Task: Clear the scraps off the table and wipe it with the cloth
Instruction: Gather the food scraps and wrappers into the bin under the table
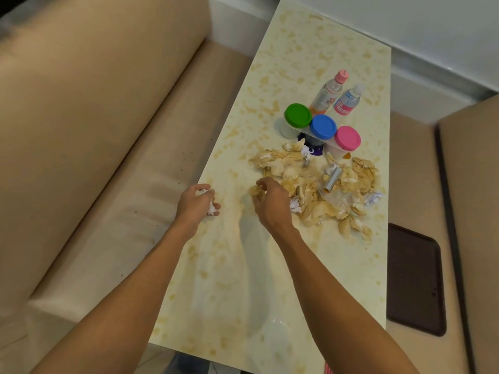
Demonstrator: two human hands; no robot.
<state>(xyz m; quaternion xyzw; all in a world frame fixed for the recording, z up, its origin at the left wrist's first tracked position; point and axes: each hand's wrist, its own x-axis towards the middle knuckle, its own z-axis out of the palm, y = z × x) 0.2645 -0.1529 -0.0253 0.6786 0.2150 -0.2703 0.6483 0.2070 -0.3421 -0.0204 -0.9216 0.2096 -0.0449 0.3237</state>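
On the table [310,265], the scraps [348,179] lie heaped before 3 lidded tubs [322,126], so clearing looks barely begun. The left hand [198,202] is curled round crumpled paper [212,209]; the right hand [270,201] pinches scraps at the pile's near edge. No cloth shows, so wiping remains.

Open table [243,279] lies near me, under both forearms, and far beyond the bottles [325,97]. Ahead of my right hand [270,203], scraps [361,171] bar the way; three lidded tubs [322,126] stand behind them.
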